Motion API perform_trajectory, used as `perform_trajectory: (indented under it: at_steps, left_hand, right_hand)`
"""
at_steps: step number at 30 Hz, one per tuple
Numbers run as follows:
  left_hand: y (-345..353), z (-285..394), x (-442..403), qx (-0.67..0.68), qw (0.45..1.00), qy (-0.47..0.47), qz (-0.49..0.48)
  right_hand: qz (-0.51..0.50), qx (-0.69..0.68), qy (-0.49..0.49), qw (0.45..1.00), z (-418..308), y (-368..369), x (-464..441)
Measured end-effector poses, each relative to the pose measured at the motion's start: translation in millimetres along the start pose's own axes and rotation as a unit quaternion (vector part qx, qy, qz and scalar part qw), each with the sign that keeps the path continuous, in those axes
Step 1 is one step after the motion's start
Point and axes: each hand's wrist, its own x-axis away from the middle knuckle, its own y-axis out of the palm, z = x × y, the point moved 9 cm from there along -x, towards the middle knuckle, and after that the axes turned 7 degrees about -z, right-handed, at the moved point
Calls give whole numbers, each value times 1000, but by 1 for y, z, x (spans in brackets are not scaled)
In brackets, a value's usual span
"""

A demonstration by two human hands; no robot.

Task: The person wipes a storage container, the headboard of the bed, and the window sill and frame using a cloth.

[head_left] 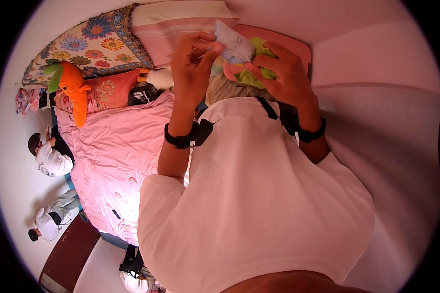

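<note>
A small, puffy, pale white packet [234,43] is held up between my two hands, near the top of the view. My left hand [193,61] has its thumb and forefinger pinched at the packet's left corner. On the other side, my right hand [286,73] is closed round a soft, bright green piece [252,78] that touches the packet's right end. Parts of the green piece stick out above and below the fingers, which hide its middle.
A pink bed [117,146] carries an orange carrot plush [73,88], a floral cushion [93,44] and pillows. Behind my hands is a pink board or tray [300,51]. Two people [54,158] are beyond the bed, near a brown door [68,251].
</note>
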Motion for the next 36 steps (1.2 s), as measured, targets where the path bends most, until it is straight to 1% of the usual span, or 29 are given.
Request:
perform_trajectory:
  at_steps: [4,8,11,13,14,16,17,19,20,22,23,25,26,28,29,31,32,34,35,36]
  left_hand:
    - [-1,-4,-1,25,1000,-5,1]
    - [-1,-6,-3,21,1000,-4,1]
    - [-3,-13,-6,-16,1000,-16,-19]
    - [-2,-29,-9,56,996,-59,-35]
    - [-1,-33,-8,56,996,-60,-35]
    - [13,-45,-2,14,993,-83,-85]
    - [18,-44,-2,15,993,-85,-85]
    - [25,-56,3,64,980,-175,-65]
    - [25,-58,2,65,980,-176,-66]
    - [24,-71,-2,213,959,-183,-41]
    - [21,-76,-4,213,959,-183,-40]
    - [16,-94,-1,308,928,-209,-12]
    - [14,-99,1,309,928,-210,-10]
    - [9,-111,7,338,913,-228,9]
    - [3,-118,8,339,912,-230,10]
    - [-20,-146,12,371,890,-264,30]
    - [-35,-163,16,372,888,-268,32]
    - [-73,-208,28,296,910,-289,29]
    - [-87,-227,36,296,908,-293,33]
    - [-107,-253,53,183,913,-360,54]
  right_hand:
    - [-14,-3,4,1000,2,1,0]
    - [-2,-27,-10,1000,4,2,0]
    - [1,-33,-5,999,7,3,0]
    - [3,-14,-2,1000,7,3,-2]
    - [3,-15,-2,1000,7,5,-2]
    - [48,34,-8,998,6,7,0]
    - [48,35,-6,998,5,8,-1]
    - [-7,37,-2,999,5,18,-1]
    - [-7,37,-1,999,5,18,0]
    - [-48,-75,63,994,19,22,4]
    - [-49,-75,62,994,23,20,4]
    - [31,-100,29,994,30,1,6]
    - [29,-101,30,994,36,1,7]
    - [111,-88,88,986,61,-9,15]
    - [109,-89,90,986,74,-3,17]
    - [146,-45,94,984,111,16,30]
    - [143,-46,98,984,133,32,40]
    - [19,4,176,984,189,93,65]
    - [14,1,179,984,210,121,85]
    - [-59,52,161,984,225,160,105]
